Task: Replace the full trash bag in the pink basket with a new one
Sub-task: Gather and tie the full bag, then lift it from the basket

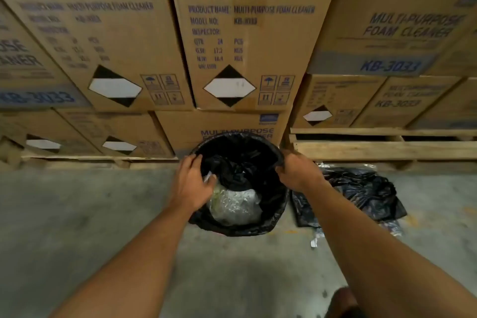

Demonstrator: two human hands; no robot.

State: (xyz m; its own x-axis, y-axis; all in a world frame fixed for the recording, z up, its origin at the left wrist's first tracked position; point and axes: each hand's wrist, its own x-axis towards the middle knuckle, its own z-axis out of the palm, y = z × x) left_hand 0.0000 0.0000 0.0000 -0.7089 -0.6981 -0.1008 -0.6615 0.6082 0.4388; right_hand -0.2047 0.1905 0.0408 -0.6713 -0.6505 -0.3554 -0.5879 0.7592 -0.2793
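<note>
Left hand (192,186) and right hand (296,173): your grip clamped on bag (240,162) rim. Gather edges inward evenly, lift straight up; avoid spilling trash (232,204).

Open concrete floor (77,214) lies left of and before the lined basket (240,230). Behind it, stacked cartons (247,54) on wooden pallets (382,150) close the way. A crumpled black bag (361,193) lies on the floor just right of the basket.
</note>
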